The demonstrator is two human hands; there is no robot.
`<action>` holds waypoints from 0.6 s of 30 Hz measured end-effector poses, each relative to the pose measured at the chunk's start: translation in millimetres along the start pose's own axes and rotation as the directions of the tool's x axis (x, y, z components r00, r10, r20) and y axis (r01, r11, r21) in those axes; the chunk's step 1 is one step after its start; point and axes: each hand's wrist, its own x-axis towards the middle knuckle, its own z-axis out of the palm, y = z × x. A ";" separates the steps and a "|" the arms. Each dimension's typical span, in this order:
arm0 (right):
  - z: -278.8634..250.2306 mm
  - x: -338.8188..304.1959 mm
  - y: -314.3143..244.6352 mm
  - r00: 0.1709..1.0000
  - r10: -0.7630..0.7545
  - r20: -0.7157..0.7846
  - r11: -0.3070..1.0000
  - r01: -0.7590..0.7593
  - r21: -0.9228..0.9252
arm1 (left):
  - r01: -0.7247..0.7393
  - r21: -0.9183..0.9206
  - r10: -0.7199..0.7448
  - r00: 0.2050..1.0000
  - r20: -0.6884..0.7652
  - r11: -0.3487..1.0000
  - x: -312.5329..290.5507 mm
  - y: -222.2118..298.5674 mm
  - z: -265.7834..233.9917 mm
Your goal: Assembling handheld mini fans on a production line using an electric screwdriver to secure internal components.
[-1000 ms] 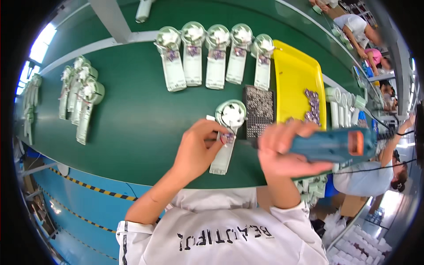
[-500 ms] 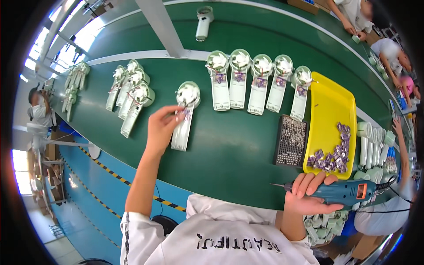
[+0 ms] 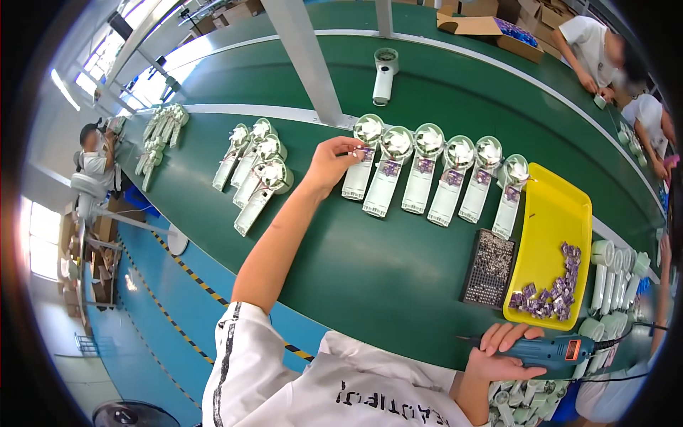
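Observation:
Several pale green handheld fan shells, with white wiring and small purple circuit boards, lie side by side in a row. My left hand (image 3: 334, 165) reaches to the leftmost fan shell (image 3: 356, 185), its thumb and fingers closed at the purple board just below the round head. The fingers partly cover that board. Closest to it on the right is another fan shell (image 3: 378, 196). Low on the right, my right hand (image 3: 501, 354) grips a teal electric screwdriver (image 3: 551, 352), whose thin bit points left over the table's near edge.
A black tray of small screws (image 3: 489, 267) sits against a yellow tray (image 3: 585, 235) with loose purple boards (image 3: 548, 299). Left of the row lies a cluster of fan shells (image 3: 252, 203). A lone fan (image 3: 384, 78) stands beyond the metal rail and post (image 3: 306, 64). Co-workers sit around.
My left hand has carried its fan shell away and to the right, to the row's left end. My right hand still holds the screwdriver. The view has shifted.

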 end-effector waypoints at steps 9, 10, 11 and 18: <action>-0.4 6.2 -1.5 1.000 0.017 -0.003 1.000 -0.017 -0.023 | -0.156 0.236 0.175 0.983 -0.063 0.959 -27.5 14.5 -1.3; -6.5 11.1 -7.8 1.000 -0.003 -0.021 0.999 0.002 -0.051 | -0.209 0.221 0.227 0.972 -0.058 0.953 -43.6 23.8 5.8; -15.8 16.4 -20.6 1.000 0.002 0.018 0.997 -0.001 -0.072 | -0.289 0.439 0.341 0.939 -0.041 0.851 -53.9 26.1 4.9; -42.6 110.6 -79.2 0.976 0.096 -0.194 0.467 -0.216 -0.857 | 0.143 0.891 0.254 0.928 -0.272 0.430 -150.6 26.0 -172.8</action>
